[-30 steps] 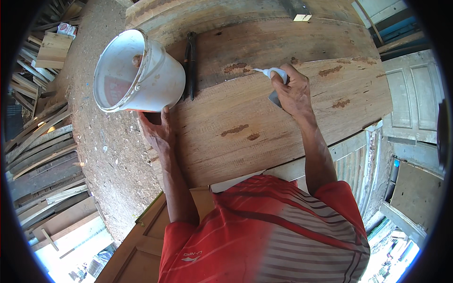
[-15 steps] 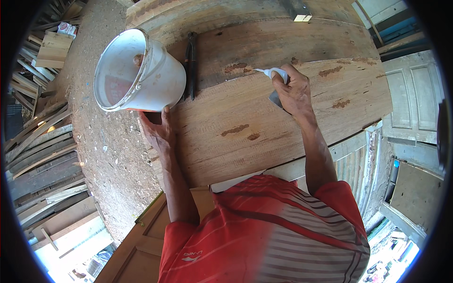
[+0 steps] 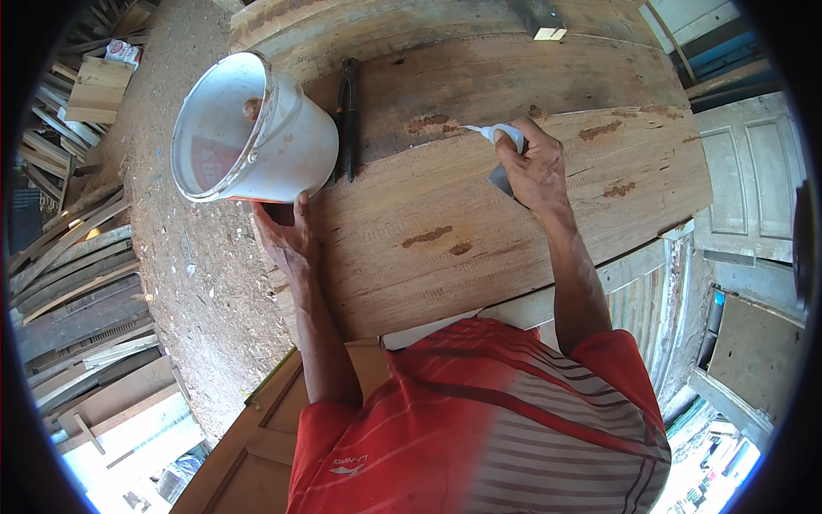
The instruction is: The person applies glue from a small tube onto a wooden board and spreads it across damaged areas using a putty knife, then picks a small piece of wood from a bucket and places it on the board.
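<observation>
The bucket (image 3: 295,146) is showing white at ten o'clock, the bottle (image 3: 515,135) whitish at one, the boards (image 3: 385,278) brown (with reddish patches (image 3: 427,236)), the shirt (image 3: 479,411) at six striped red and grey.

The bucket (image 3: 300,141) is smooth plastic, boards (image 3: 479,214) rough wood, blade (image 3: 499,179) apparently metal.

Wide downward fisheye view from the head

**Pose: both arms out, right curled**

Your bare left forearm (image 3: 324,351) leans up-left; bare left hand (image 3: 289,240) is cupped, thumb (image 3: 301,208) raised, fingers partly hidden. Your bare right forearm (image 3: 575,278) leans up-left too; bare right hand (image 3: 537,167) is curled in a grip. Hands well apart.
</observation>
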Demonstrator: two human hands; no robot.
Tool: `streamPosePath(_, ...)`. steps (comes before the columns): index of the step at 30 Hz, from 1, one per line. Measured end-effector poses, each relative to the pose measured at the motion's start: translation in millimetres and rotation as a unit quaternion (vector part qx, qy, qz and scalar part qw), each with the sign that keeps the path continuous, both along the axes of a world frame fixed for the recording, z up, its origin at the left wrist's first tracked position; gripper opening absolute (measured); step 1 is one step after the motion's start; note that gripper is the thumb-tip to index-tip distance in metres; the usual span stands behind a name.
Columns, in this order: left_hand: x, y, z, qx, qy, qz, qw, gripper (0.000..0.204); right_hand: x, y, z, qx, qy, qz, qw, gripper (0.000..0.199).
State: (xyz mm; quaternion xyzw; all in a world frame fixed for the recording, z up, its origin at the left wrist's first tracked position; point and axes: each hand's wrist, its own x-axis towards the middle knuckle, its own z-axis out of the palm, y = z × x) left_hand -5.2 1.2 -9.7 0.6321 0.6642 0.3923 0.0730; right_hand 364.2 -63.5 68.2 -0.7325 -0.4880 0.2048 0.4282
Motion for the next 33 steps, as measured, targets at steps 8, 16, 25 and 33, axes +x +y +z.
streamPosePath(8, 0.4, 0.4, -1.2, 0.012, -0.025, -0.009, 1.0, 0.097, -3.1, 2.5, 2.5, -0.013, 0.013, -0.002, 1.0, 0.019)
streamPosePath(16, 4.8, -1.8, 5.7, -0.001, -0.002, 0.005, 1.0, 0.097, -6.9, 10.7, 0.3, -0.017, -0.002, 0.018, 1.0, 0.02)
streamPosePath(25, 6.0, -1.8, 6.8, 0.008, -0.017, -0.008, 1.0, 0.095, -6.7, 12.0, -0.3, -0.02, -0.008, 0.019, 1.0, 0.022)
streamPosePath(33, 4.0, -1.0, 3.9, 0.003, -0.039, -0.011, 0.999, 0.096, -4.3, 12.5, -0.6, -0.02, -0.014, 0.018, 1.0, 0.022)
